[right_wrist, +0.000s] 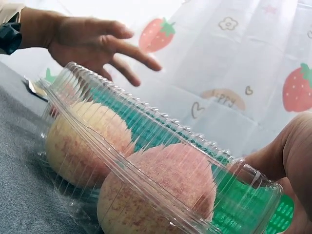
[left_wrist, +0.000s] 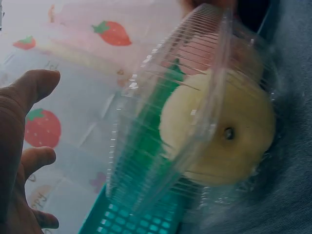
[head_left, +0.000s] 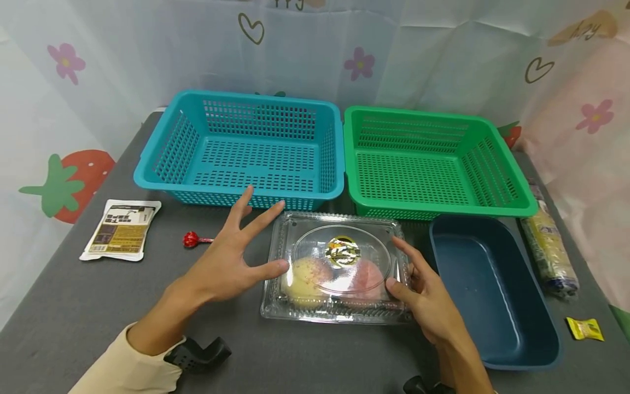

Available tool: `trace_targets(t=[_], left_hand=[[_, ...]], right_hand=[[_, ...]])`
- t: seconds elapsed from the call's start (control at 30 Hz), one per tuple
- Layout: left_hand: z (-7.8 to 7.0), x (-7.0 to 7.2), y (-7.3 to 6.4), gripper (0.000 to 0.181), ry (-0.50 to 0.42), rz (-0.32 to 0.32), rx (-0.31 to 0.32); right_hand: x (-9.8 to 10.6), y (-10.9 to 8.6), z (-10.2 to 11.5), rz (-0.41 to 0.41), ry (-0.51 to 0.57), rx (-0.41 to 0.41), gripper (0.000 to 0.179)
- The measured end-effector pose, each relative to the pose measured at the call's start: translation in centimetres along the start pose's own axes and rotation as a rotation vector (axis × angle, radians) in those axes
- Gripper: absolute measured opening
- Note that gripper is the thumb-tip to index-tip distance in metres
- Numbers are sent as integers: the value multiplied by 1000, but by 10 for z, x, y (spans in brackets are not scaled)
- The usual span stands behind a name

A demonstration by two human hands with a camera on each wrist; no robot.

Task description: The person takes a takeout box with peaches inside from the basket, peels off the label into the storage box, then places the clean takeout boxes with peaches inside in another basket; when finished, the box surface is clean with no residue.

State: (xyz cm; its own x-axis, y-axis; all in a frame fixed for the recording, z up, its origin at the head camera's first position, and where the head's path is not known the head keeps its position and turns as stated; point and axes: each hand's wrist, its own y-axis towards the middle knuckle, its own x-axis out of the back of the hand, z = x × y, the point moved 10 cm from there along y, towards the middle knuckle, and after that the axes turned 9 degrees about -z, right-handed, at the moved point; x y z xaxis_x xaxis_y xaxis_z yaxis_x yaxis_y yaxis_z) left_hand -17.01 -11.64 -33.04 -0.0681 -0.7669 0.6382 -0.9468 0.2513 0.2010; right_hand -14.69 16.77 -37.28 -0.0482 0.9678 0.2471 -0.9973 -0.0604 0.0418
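A clear plastic clamshell box (head_left: 339,306) lies on the table in front of me. Inside are round, peach-like fruits, one yellowish (left_wrist: 219,146) and one pinker (right_wrist: 161,190); a round dark-and-gold sticker (head_left: 343,251) marks the lid. My right hand (head_left: 433,301) grips the box's right side, thumb along the lid's edge and fingers at the far side, partly hidden. At the box's left edge my left hand (head_left: 228,262) hovers with fingers spread, holding nothing; the right wrist view also shows this left hand (right_wrist: 92,44) above the box's far end.
Behind the box stand a blue basket (head_left: 261,194) and a green basket (head_left: 443,210). A dark blue tub (head_left: 484,301) sits to the right, beside a long wrapped package (head_left: 550,249) and a small yellow packet (head_left: 584,329). Leftward lie a white-and-brown pouch (head_left: 120,230) and a red lollipop (head_left: 191,239).
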Motion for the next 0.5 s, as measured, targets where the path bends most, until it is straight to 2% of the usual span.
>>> trace_targets(t=[0.3,0.5], left_hand=[[7,-19,4,83,17,65,27],[9,-23,4,82,39,62,31]], right_hand=[[1,0,-1,-9,-2,-3,67],[0,-1,-1,-4,4,0,67]])
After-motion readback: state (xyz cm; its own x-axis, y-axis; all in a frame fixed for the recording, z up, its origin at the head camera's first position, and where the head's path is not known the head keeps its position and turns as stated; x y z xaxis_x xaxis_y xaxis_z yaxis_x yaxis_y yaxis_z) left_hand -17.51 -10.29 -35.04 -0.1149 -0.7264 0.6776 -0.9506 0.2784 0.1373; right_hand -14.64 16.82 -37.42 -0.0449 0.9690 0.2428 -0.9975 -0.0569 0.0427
